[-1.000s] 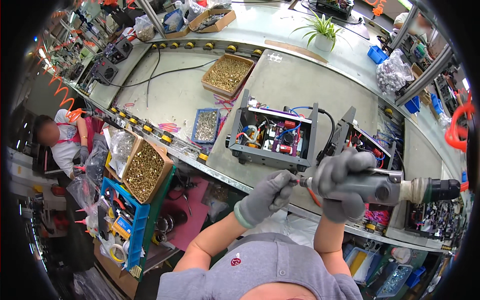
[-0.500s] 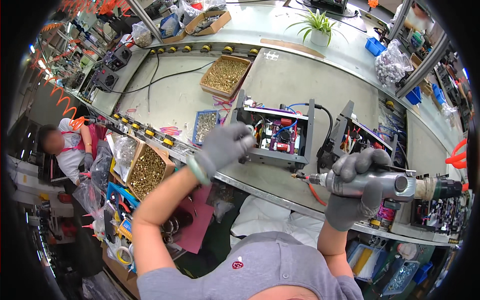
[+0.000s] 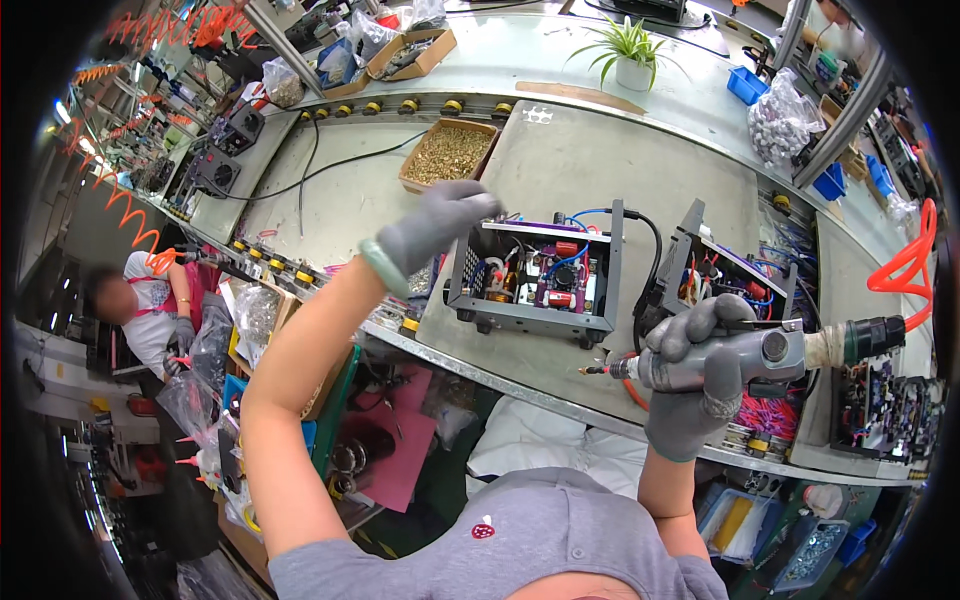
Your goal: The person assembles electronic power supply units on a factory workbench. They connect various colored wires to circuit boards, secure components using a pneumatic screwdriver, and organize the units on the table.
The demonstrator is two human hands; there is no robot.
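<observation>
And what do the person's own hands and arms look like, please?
The left hand and right hand wear grey gloves. The left one has a pale green cuff. Both forearms are bare, below short grey sleeves.

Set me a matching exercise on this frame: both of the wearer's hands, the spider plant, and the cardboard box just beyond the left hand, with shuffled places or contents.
1. Left hand
2. Right hand
3. Spider plant
4. Cardboard box

A. Wrapped around a grey air-powered driver
B. Filled with brass-coloured parts
C. Fingertips by the left-hand open chassis
D. In a white pot

Pairs: 1-C, 2-A, 3-D, 4-B
</observation>
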